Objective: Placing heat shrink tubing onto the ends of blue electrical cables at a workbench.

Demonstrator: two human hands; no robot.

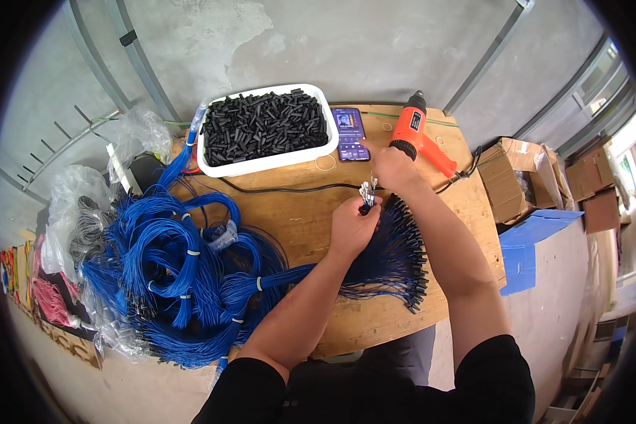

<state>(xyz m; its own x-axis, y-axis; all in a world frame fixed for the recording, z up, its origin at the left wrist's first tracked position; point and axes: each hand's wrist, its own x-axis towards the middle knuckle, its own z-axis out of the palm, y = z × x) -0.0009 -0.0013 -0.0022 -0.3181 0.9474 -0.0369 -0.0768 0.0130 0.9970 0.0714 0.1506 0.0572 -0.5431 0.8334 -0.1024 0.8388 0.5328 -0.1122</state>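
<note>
My left hand [352, 226] is closed round a small bunch of blue wires, whose white and metallic terminal ends [367, 191] stick up above the fist. Beyond it my right hand [394, 168] reaches over the table, one finger stretched toward the lower right edge of a lit phone [350, 134]. Whether that fingertip touches the screen I cannot tell, and the other fingers are partly hidden. Under and between my forearms a fan of dark blue wires [381, 261] spreads out, with black sleeves on its ends [415, 293].
A white tub [261, 169] full of short black sleeves stands at the back. An orange heat gun [418, 134] lies right of the phone, a black cable [297, 189] crossing the table. Coiled blue wire bundles [184, 268] and plastic bags fill the left; cardboard boxes [505, 180] stand right.
</note>
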